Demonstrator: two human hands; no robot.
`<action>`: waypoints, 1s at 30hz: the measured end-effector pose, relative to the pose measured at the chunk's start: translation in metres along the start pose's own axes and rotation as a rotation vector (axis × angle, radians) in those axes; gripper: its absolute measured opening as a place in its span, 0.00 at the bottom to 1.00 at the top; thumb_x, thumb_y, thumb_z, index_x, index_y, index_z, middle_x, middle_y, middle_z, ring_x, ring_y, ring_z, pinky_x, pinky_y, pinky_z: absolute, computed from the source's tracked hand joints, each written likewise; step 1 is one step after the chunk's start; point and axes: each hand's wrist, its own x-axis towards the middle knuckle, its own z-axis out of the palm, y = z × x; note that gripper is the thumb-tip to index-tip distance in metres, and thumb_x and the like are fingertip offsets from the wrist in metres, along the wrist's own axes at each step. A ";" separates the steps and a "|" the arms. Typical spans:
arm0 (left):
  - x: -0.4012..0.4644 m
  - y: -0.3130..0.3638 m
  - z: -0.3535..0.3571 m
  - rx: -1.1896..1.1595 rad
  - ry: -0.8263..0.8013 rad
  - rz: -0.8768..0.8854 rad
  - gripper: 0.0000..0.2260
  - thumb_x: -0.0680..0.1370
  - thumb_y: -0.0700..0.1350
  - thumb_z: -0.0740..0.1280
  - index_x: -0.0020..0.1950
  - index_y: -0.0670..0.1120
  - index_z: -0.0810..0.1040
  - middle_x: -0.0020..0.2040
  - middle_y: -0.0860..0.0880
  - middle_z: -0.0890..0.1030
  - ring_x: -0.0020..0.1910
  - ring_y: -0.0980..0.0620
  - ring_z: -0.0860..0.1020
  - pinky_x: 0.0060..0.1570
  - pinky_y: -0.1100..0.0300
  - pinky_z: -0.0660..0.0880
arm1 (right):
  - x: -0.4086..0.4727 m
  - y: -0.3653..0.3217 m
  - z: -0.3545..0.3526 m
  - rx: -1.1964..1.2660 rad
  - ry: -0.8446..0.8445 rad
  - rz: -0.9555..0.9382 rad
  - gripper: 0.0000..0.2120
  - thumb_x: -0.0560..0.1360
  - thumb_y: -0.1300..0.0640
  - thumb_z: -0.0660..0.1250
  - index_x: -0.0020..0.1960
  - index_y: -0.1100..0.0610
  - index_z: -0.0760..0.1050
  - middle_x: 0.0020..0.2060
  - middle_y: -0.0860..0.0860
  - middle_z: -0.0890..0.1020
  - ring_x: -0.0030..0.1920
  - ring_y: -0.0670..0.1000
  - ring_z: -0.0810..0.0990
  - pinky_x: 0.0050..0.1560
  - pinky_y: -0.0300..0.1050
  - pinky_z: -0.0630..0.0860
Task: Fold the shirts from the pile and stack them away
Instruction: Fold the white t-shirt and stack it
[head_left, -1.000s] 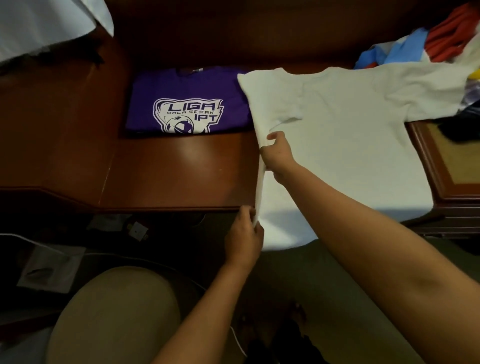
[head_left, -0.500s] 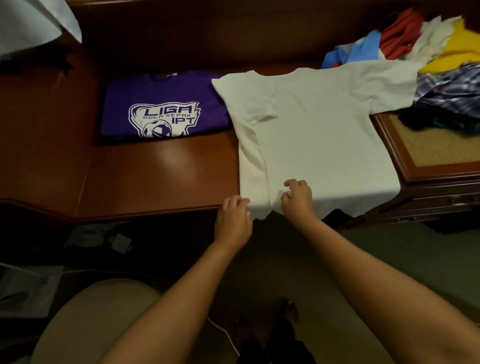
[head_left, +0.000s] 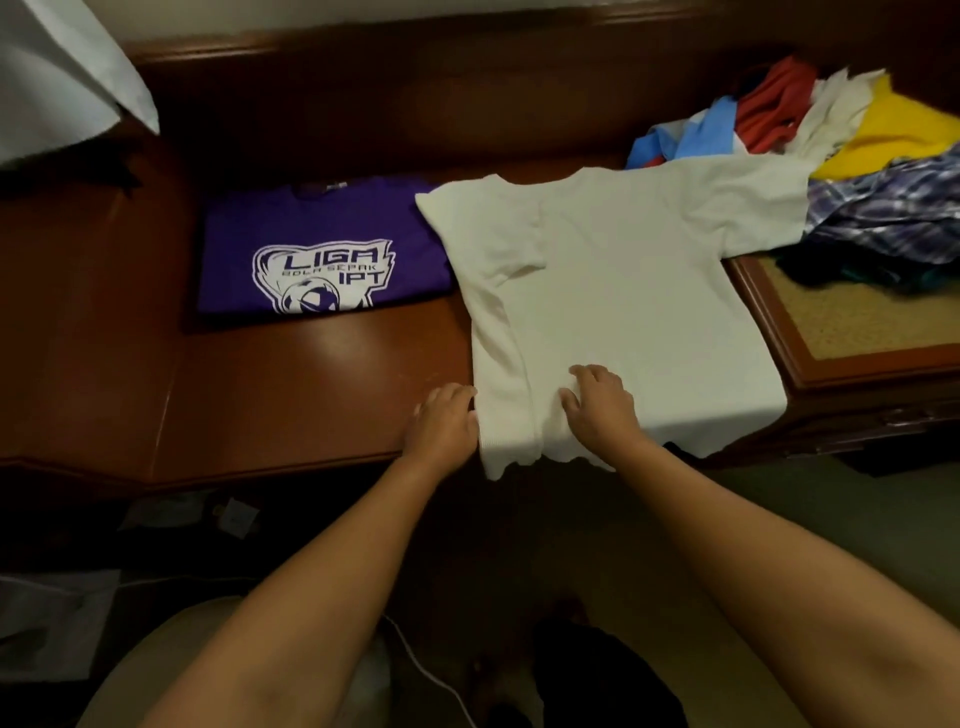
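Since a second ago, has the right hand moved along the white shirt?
Yes. The right hand came down the white shirt from the sleeve area to the hem, near the table's front edge.

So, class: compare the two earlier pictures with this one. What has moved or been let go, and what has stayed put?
The right hand came down from the sleeve area of the white shirt to its hem and now lies on the folded-over left side. The left hand stayed at the shirt's lower left edge. The purple shirt and the pile did not move.

Right hand (head_left: 602, 410) moved from sleeve to white shirt's (head_left: 634, 291) hem
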 end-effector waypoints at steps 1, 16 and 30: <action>0.011 0.000 -0.007 -0.002 0.020 0.003 0.17 0.79 0.44 0.59 0.68 0.45 0.71 0.68 0.47 0.72 0.67 0.47 0.68 0.67 0.50 0.65 | 0.009 -0.006 -0.006 0.036 0.004 -0.002 0.22 0.82 0.50 0.56 0.73 0.57 0.63 0.71 0.57 0.67 0.70 0.58 0.65 0.68 0.54 0.64; 0.274 -0.021 -0.086 0.126 0.231 -0.043 0.17 0.80 0.42 0.61 0.69 0.44 0.71 0.69 0.45 0.71 0.71 0.45 0.64 0.66 0.47 0.64 | 0.262 -0.061 -0.047 0.132 0.097 0.024 0.20 0.81 0.50 0.57 0.68 0.62 0.67 0.61 0.59 0.74 0.60 0.60 0.73 0.58 0.53 0.70; 0.369 -0.052 -0.113 0.141 0.020 -0.073 0.22 0.77 0.52 0.65 0.69 0.47 0.71 0.66 0.43 0.72 0.66 0.42 0.66 0.64 0.46 0.63 | 0.339 -0.045 -0.078 0.364 0.115 0.244 0.05 0.80 0.64 0.57 0.54 0.58 0.65 0.43 0.52 0.74 0.43 0.51 0.74 0.43 0.43 0.71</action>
